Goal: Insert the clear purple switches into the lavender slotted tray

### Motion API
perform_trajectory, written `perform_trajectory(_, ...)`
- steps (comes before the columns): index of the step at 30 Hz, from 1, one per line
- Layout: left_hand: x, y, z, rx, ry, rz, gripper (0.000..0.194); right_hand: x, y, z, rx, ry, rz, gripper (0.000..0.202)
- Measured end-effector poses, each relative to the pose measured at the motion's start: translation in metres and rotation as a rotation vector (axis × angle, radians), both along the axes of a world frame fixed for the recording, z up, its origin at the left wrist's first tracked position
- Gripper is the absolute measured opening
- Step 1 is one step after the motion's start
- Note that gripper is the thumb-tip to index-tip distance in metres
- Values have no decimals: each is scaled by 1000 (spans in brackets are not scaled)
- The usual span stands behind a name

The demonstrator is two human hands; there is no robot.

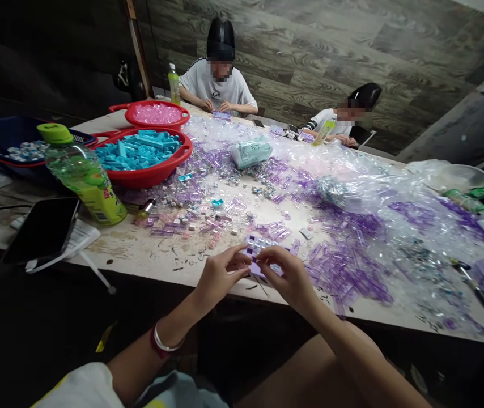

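At the table's near edge, a light purple slotted block [263, 245] lies with small clear pieces set in its rows. My left hand [220, 272] is at the block's left front corner, thumb and fingers drawn together. From the other side my right hand [287, 275] pinches at the block's front, its fingertips close to the left ones. Whatever is between the fingertips of either hand is too small and covered to make out. Loose clear purple plastic pieces [339, 266] are heaped just right of my right hand. Small white and clear bits are scattered beyond the block.
Red baskets hold blue pieces [140, 150] and pink pieces [157, 113]. A drink bottle [86, 181] and a phone [42, 229] on a stand are at left. A tissue pack [251, 152] lies mid-table. Two people [220, 85] sit across, handling purple parts.
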State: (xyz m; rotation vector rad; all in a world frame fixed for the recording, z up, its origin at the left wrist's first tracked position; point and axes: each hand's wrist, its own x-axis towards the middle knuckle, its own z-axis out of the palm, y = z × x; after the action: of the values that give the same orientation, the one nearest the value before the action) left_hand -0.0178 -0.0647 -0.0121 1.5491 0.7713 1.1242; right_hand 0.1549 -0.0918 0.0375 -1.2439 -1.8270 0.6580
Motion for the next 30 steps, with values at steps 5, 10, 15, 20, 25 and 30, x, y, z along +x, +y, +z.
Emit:
perform_trajectory(5,0,0,5,18,45,-58,56,-1,0,0,236,-226,215,23)
perform_trajectory(10,0,-1,14,119,135,-128,59,2,3,-10,334,-357,271,29)
perform_trajectory(15,-9,10,15,264,222,-60,39,1,6,-18,334,-318,77,20)
perform_trajectory(20,-17,21,9,369,432,-40,13,0,9,-27,271,-330,44,13)
perform_trajectory(25,-16,21,6,379,452,-47,13,0,9,-29,248,-346,43,10)
perform_trajectory(30,-15,21,6,348,468,-76,11,0,9,-28,208,-361,38,10)
